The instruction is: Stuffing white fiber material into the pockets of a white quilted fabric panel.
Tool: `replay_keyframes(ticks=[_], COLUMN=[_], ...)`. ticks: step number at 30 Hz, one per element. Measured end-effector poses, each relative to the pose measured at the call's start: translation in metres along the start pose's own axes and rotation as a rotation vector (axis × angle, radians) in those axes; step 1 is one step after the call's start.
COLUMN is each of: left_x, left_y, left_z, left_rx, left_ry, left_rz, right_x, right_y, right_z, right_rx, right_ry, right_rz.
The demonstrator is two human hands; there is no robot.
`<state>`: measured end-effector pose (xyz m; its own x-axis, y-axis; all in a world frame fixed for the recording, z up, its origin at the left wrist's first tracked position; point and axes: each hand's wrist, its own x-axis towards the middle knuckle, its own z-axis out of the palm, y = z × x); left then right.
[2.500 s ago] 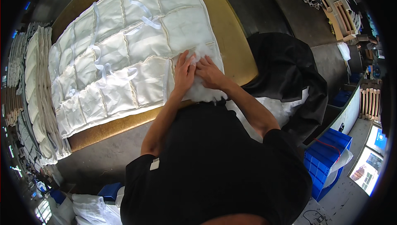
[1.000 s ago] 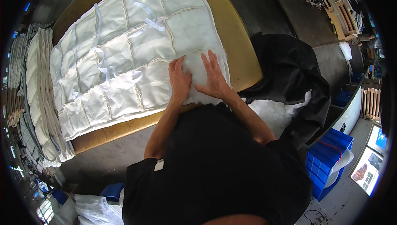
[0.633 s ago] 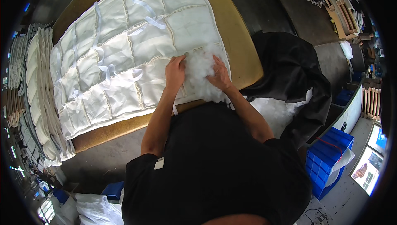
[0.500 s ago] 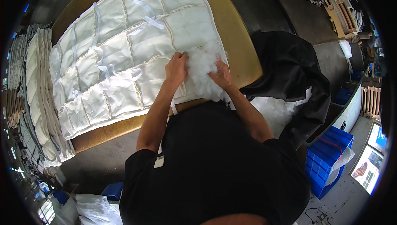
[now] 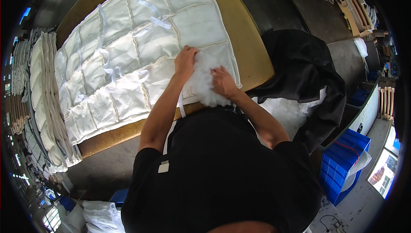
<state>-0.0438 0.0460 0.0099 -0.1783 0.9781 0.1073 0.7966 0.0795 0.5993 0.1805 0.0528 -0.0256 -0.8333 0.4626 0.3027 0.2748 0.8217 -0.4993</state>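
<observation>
A white quilted cover [image 5: 156,46] with stitched squares and loose white ribbons [image 5: 159,22] lies spread in front of me. Fluffy white fiber filling [image 5: 204,81] is heaped over its near right corner. My left hand [image 5: 185,63] is closed at the filling's left side, close to a seam; its fingertips are partly hidden, and I cannot tell what they pinch. On the right of the heap, my right hand [image 5: 224,84] rests against the fluff with its fingers apart and bent.
The cover lies on a tan board [image 5: 252,57]. Right of it, black cloth [image 5: 299,68] hangs around more white filling [image 5: 284,113]. A blue crate [image 5: 342,164] stands at the lower right. Folded white quilted pieces [image 5: 45,100] are stacked along the left.
My right hand has moved left and inward over the filling, and the heap looks narrower, baring the cover's right edge. My left hand has shifted slightly away from me.
</observation>
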Motion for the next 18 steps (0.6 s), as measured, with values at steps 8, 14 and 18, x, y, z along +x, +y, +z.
replay_keyframes(ticks=[8, 14, 18], left_x=[-0.042, -0.078, -0.067], left_y=[0.042, 0.061, 0.054], left_z=[-0.015, -0.006, 0.01], left_rx=[-0.143, 0.006, 0.527], left_ry=[0.207, 0.036, -0.283], left_rz=[0.026, 0.269, 0.102], right_x=[0.035, 0.031, 0.022], right_y=[-0.019, -0.032, -0.06], right_z=[0.018, -0.035, -0.061], right_rx=[-0.36, -0.149, -0.228], right_ry=[-0.326, -0.437, -0.144], right_rz=[0.533, 0.518, 0.251])
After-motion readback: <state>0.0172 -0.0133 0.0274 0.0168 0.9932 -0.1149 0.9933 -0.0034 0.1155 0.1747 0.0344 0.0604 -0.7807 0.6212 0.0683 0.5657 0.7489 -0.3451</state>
